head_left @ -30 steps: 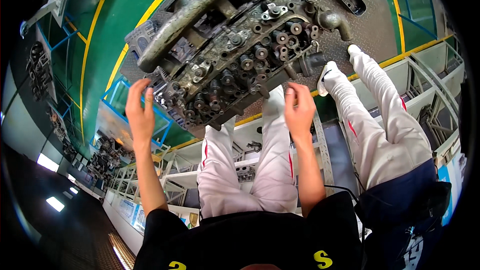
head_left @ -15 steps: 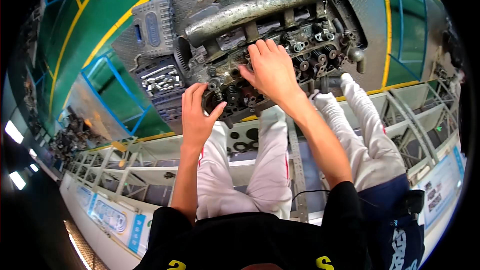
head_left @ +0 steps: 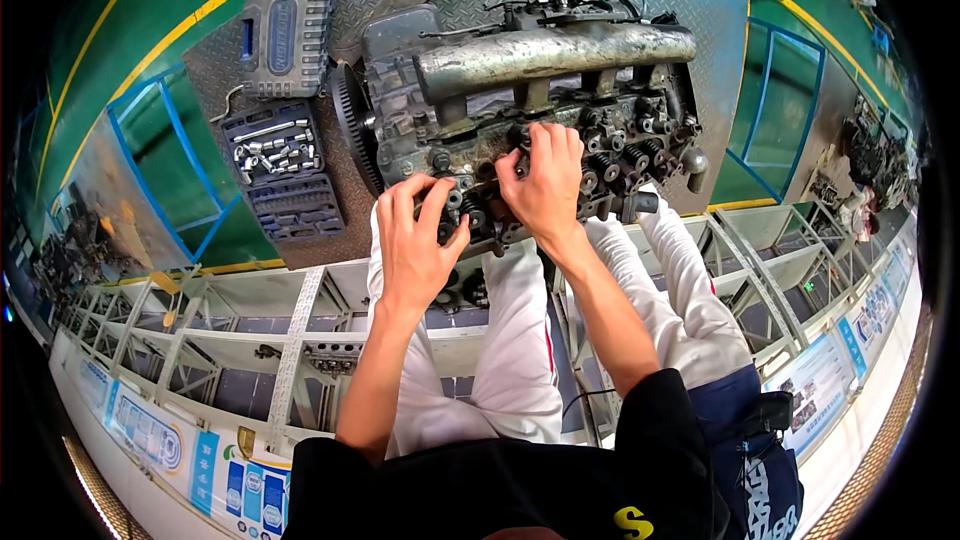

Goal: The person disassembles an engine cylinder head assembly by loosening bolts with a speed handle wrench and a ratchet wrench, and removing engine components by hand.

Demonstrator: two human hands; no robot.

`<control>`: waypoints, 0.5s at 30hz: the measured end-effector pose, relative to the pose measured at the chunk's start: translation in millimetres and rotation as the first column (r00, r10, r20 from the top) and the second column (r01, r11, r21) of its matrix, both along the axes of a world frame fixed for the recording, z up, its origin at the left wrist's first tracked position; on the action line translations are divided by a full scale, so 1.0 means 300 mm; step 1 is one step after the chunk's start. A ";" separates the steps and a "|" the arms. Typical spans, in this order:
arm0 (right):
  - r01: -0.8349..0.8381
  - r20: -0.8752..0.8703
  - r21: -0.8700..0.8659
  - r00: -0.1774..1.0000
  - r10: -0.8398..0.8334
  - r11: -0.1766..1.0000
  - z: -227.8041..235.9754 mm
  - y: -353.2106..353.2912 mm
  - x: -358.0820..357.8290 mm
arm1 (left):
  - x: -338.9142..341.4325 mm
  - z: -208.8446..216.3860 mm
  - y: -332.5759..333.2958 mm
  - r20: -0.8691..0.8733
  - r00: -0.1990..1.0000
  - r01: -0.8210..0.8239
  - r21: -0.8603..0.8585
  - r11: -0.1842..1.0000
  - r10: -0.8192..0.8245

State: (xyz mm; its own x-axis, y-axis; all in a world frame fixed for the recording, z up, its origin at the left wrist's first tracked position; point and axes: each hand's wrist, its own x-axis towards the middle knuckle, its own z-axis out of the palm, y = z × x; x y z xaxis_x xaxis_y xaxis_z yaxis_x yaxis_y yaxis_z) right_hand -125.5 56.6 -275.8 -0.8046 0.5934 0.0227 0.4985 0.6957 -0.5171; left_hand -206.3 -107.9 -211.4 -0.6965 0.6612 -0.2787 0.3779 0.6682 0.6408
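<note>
An engine (head_left: 400, 135) with a long silver intake pipe (head_left: 560, 55) along its top lies on a metal plate in front of me. My left hand (head_left: 410, 250) is at the near left end of its cylinder head, thumb and fingers apart around the valve gear there. Further right, my right hand (head_left: 545, 185) has its fingers curled down onto the middle of the head. A small dark part shows beside its fingertips; what they pinch is hidden. To the right of that hand stand several valve springs (head_left: 635, 155).
A grey tool case (head_left: 285, 35) lies open at the left, with loose metal sockets (head_left: 275, 150) in its tray. A toothed flywheel (head_left: 355, 130) sits at the engine's left end. Another person's white-trousered legs (head_left: 690, 290) are close on my right. White metal frames (head_left: 230, 300) run below.
The view has shifted, so the engine sits lower and further right. My right hand's fingers have curled in from a flatter spread. The left hand remains at the head's left end.
</note>
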 end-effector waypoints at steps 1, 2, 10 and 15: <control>-0.020 -0.007 -0.017 1.000 0.020 1.000 -0.002 0.004 -0.002 | -0.003 -0.008 -0.005 -0.006 1.000 0.001 0.022 1.000 -0.001; -0.043 -0.014 -0.037 0.999 0.043 0.998 -0.002 0.009 0.001 | -0.005 -0.009 -0.009 -0.002 1.000 -0.007 0.019 1.000 0.007; -0.144 0.050 -0.137 0.987 0.152 0.980 0.031 0.051 0.009 | -0.020 -0.001 -0.016 -0.014 0.997 0.078 -0.007 0.997 -0.078; 0.117 0.193 -0.462 0.981 -0.029 0.879 0.142 0.177 0.017 | -0.063 0.019 -0.004 0.072 0.996 0.053 0.016 0.998 -0.054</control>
